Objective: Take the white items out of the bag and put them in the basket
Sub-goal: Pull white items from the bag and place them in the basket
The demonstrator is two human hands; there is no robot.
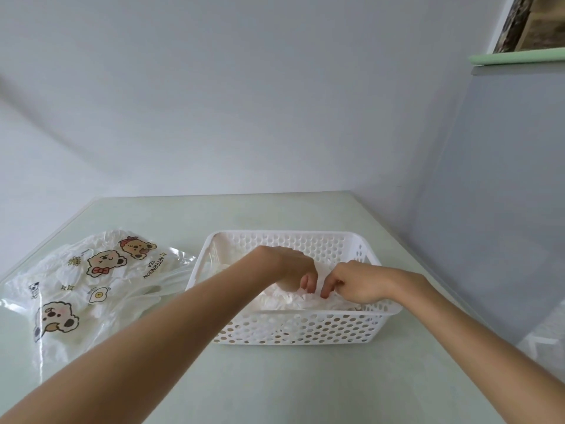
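Observation:
A white perforated plastic basket [305, 330] stands on the table in front of me. White crinkled soft items [284, 299] lie inside it. Both my hands are down in the basket on top of these items. My left hand [293, 269] has its fingers curled down onto the white material. My right hand [354, 281] is beside it, fingertips bent and pinching the same white item. A clear plastic bag [82, 286] printed with cartoon bears lies at the left, with more white items showing through it.
The pale green table [275, 377] runs out to a far edge near the grey wall and a right edge past the basket. The bag's open end touches the basket's left side. A green ledge [516, 58] sits high at the right.

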